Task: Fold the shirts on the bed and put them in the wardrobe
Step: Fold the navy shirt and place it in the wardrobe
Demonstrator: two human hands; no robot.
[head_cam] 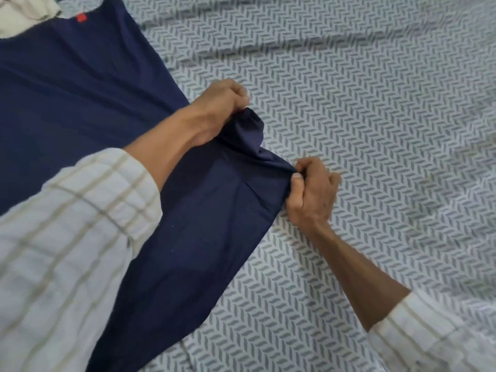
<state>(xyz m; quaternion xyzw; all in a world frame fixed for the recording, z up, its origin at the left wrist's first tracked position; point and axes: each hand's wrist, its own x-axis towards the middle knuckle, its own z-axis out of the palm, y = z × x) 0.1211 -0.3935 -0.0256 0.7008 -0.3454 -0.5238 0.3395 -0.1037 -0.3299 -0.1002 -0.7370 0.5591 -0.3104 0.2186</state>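
Note:
A navy blue shirt (80, 89) with a small red label near its top lies spread over the left half of the bed. My left hand (220, 103) grips a bunched part of its right edge, lifted a little off the sheet. My right hand (308, 191) pinches the same edge lower down, thumb on the cloth, knuckles resting on the bed. The fabric between both hands is creased and pulled taut. My left forearm crosses over the shirt and hides part of it.
The bed (375, 103) is covered by a white sheet with a grey herringbone print, wrinkled at the right. A pale cream garment (24, 14) lies at the top left corner, touching the navy shirt's upper edge.

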